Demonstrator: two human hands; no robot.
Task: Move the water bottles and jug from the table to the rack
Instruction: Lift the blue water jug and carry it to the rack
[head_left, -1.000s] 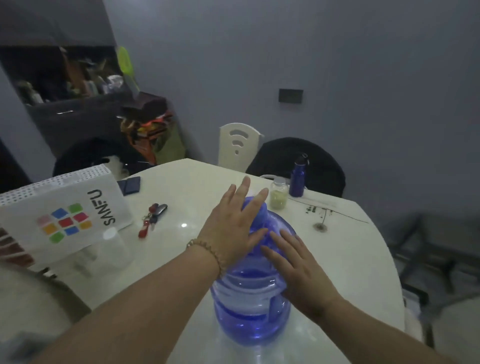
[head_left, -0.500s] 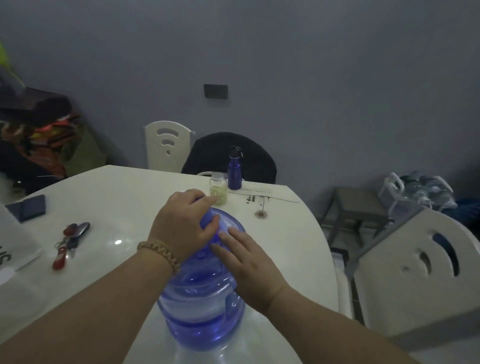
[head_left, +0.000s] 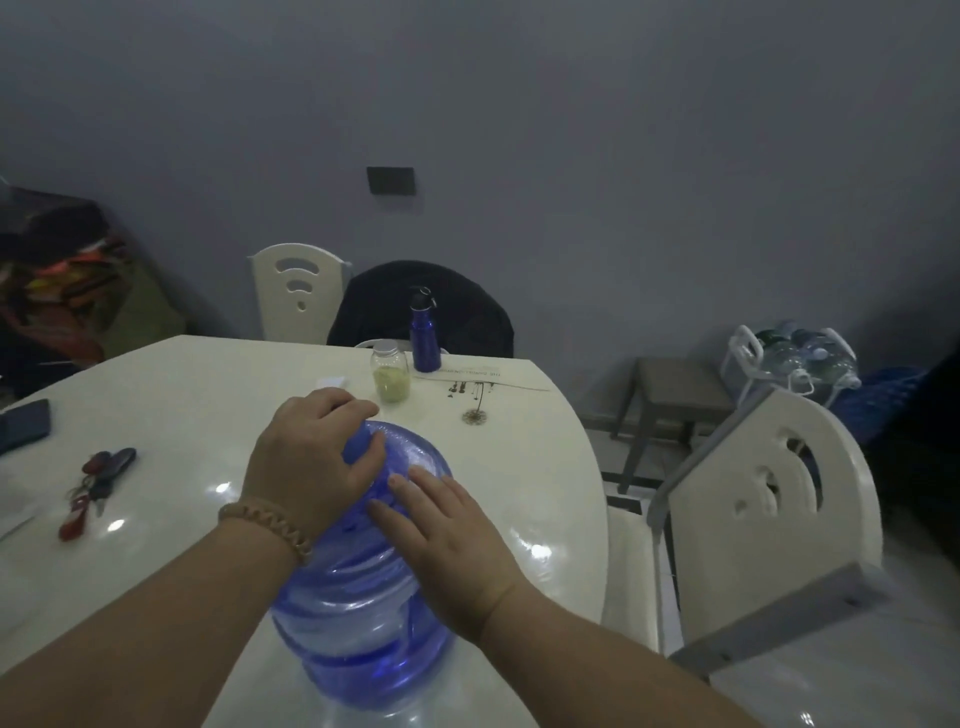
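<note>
Since a second ago, the left hand (head_left: 311, 457) has gone from lying flat with spread fingers over the top of the blue jug (head_left: 363, 587) to curling around its neck and cap, and the view has swung to the right, so the white box that stood left of the jug has left the frame while a white chair (head_left: 769, 519) and a low stool (head_left: 675, 389) have come in. The left hand now wraps the jug's cap, fingers closed around it, a beaded bracelet (head_left: 270, 525) on the wrist. The right hand (head_left: 452, 535) lies flat and open on the jug's shoulder just right of the cap, fingers extended and touching the plastic without gripping. The jug stands upright on the white bench (head_left: 208, 395) near its front edge, partly filled with water.

Beyond the jug, toward the far edge of the bench, a small jar (head_left: 390, 371) with yellowish contents stands just left of a dark blue metal bottle (head_left: 424, 332). Left of the jug lie a bunch of keys (head_left: 96, 483), and further left a dark phone (head_left: 23, 426) at the frame's edge. Far right of the jug, past the stool, a pack of clear water bottles (head_left: 795, 358) rests against the wall.
</note>
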